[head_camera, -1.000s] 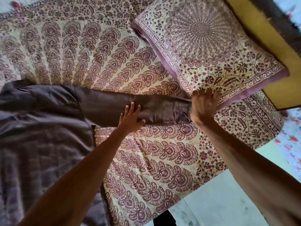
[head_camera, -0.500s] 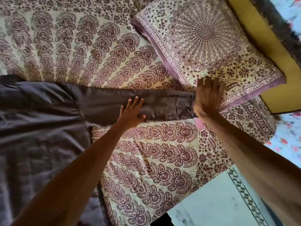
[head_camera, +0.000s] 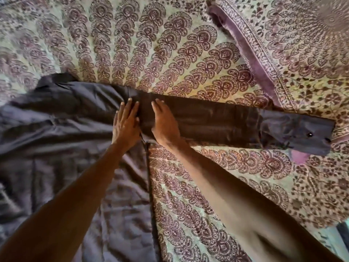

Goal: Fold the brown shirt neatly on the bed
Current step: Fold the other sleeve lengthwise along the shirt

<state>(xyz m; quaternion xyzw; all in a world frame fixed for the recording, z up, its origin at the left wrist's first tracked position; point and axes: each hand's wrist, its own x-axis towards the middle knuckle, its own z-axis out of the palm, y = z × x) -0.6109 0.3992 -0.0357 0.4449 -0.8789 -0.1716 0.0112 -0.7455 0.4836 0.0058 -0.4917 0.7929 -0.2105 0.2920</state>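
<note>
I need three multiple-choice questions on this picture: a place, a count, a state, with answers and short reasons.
1. Where do the hands rest? A pillow; B brown shirt, near the shoulder seam; C cuff.
2. How many hands touch the shirt? A none; B one; C two.
3. How does the sleeve lie? A rolled up; B stretched flat; C folded back.
1 B: left hand and right hand lie beside the seam. 2 C: both palms press the cloth. 3 B: it runs straight across the bedsheet.
</note>
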